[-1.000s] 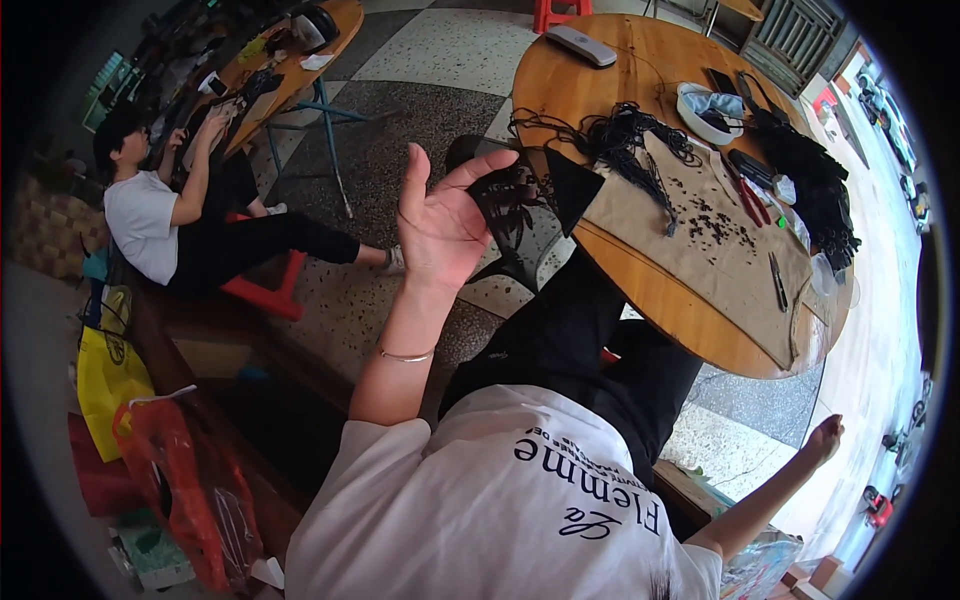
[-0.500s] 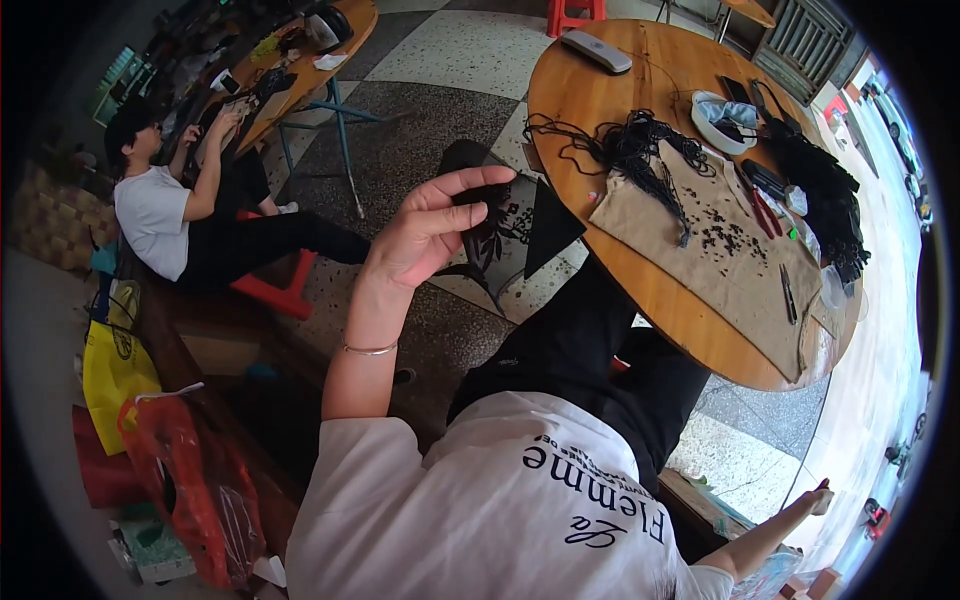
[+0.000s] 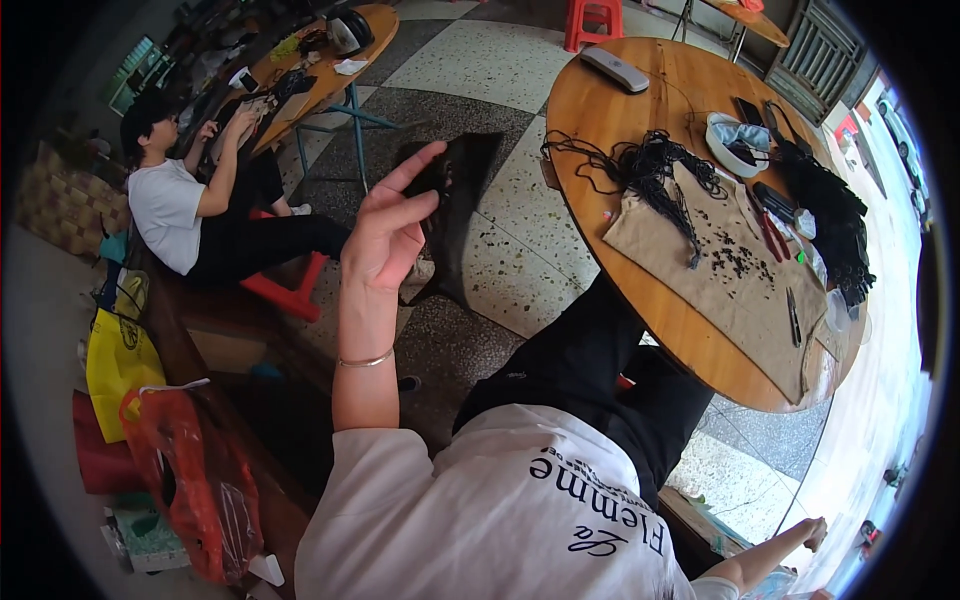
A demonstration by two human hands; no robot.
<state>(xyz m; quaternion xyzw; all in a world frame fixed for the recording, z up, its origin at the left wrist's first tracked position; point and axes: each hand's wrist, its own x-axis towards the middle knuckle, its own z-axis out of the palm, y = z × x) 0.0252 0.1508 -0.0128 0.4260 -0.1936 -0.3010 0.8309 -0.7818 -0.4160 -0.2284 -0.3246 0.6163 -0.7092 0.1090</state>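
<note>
My left hand is raised in front of me with a bangle on its wrist. Thumb and forefinger are closed on a piece of sheer black fabric, which hangs down beside the hand and lets the floor show faintly through. Far out to the right, my right hand is small in view, its fingers curled; what they hold, if anything, cannot be made out. On the round wooden table, a beige cloth carries a tangle of black cords and many small black pieces.
Tweezers, red-handled pliers, a white bowl and a heap of black material also lie on the table. A co-worker sits at another table on the left. Bags stand beside me.
My left hand has moved left with the black fabric, which now hangs more upright and away from the table edge. My right hand has shifted slightly downward, and the view has tilted a little.
</note>
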